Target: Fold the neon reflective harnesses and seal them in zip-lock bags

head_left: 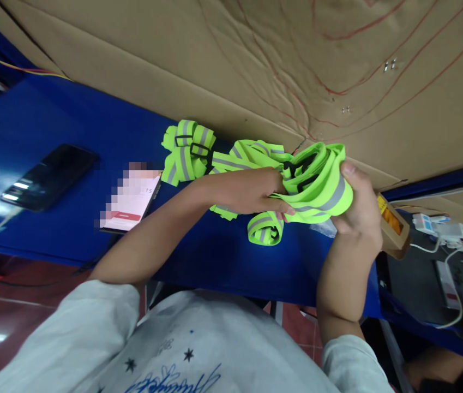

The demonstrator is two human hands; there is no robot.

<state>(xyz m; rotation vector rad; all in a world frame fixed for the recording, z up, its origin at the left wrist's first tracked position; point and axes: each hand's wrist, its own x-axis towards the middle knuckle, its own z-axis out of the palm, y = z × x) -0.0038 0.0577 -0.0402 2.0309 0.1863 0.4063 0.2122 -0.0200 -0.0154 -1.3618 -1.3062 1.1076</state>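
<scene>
White sleeves and my shirt front fill the bottom of the view, just under my forearms. On the blue worktop [51, 114] at the left lie a dark phone [49, 176] on a cable and a second phone [131, 202] with a lit screen. Next comes a loose strap bundle [188, 150] lying by the cardboard [256, 54]. My left hand [251, 191] has its fingers curled around the neon reflective straps [317, 180], held just above the worktop, and my right hand [358, 207] clamps the folded end, thumb on top. I judge I am gathering the straps into a tidy fold; the dangling loop [264, 229] below needs tucking in. Further right stands a small box [392, 226].
</scene>
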